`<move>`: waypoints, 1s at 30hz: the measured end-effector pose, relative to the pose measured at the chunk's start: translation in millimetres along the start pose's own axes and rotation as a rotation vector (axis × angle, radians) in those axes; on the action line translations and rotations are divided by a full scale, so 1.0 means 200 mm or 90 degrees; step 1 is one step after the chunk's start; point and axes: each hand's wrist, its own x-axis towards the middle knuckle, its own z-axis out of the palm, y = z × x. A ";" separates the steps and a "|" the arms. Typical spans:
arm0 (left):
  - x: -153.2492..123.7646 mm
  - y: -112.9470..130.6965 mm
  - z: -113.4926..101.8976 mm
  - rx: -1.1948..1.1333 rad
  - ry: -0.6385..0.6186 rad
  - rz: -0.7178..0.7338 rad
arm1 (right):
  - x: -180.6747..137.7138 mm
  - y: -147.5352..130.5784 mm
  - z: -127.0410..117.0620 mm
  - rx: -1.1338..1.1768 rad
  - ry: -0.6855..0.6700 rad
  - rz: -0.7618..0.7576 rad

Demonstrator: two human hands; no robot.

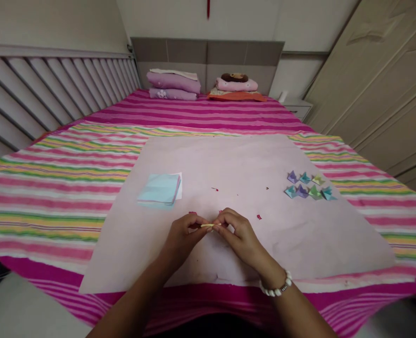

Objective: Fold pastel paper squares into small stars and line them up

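Between my two hands is a small folded piece of pale yellow paper (207, 225), seen nearly edge-on. My left hand (185, 233) pinches its left end between thumb and fingers. My right hand (239, 234), with a white beaded bracelet (277, 287) on the wrist, pinches the other end. The fingertips of both hands almost meet and cover much of the paper. Both hands are above the near middle of a large pale sheet (229, 159) on the bed.
Left of my hands lies a stack of light blue paper squares (158, 188). Several folded paper shapes (302, 191) in purple, blue and green sit at the right. Small red scraps (259, 217) dot the sheet. Folded bedding (173, 84) rests by the headboard (208, 56).
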 end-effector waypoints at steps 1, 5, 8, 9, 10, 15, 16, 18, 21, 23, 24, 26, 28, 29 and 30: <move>0.00 0.00 -0.01 -0.016 -0.005 -0.011 | 0.00 0.00 0.00 0.011 0.000 0.006; 0.01 0.00 -0.03 -0.026 -0.020 -0.012 | 0.00 0.00 0.01 0.059 0.007 0.045; 0.02 -0.02 -0.04 -0.046 -0.022 -0.021 | 0.01 -0.01 0.01 0.093 0.001 0.064; 0.02 -0.02 -0.04 -0.060 -0.024 -0.027 | 0.01 -0.01 0.01 0.104 0.000 0.066; 0.03 -0.03 -0.04 -0.074 -0.026 -0.033 | 0.01 0.00 0.01 0.113 0.002 0.066; 0.04 -0.04 -0.03 -0.124 -0.078 -0.059 | 0.01 0.02 0.00 0.160 0.022 0.096; 0.04 -0.04 -0.03 -0.124 -0.082 -0.062 | 0.01 0.03 0.00 0.171 0.023 0.108; 0.05 -0.05 -0.03 -0.118 -0.066 -0.060 | 0.00 0.04 0.01 0.195 0.029 0.136; 0.05 -0.05 -0.03 -0.122 -0.038 -0.050 | 0.00 0.05 0.03 0.231 0.029 0.175; 0.04 -0.05 -0.03 -0.137 -0.038 -0.051 | 0.00 0.05 0.03 0.247 0.021 0.190; 0.04 -0.04 -0.02 -0.144 -0.042 -0.056 | 0.00 0.05 0.04 0.253 0.019 0.195; 0.04 -0.04 -0.02 -0.154 -0.045 -0.068 | 0.00 0.05 0.04 0.268 0.030 0.210; 0.03 -0.05 -0.01 -0.161 -0.028 -0.077 | 0.01 0.06 0.06 0.291 0.052 0.230; 0.03 -0.06 0.00 -0.165 -0.015 -0.083 | 0.01 0.06 0.07 0.305 0.064 0.242; 0.03 -0.07 0.01 -0.169 -0.004 -0.091 | 0.01 0.06 0.08 0.320 0.077 0.255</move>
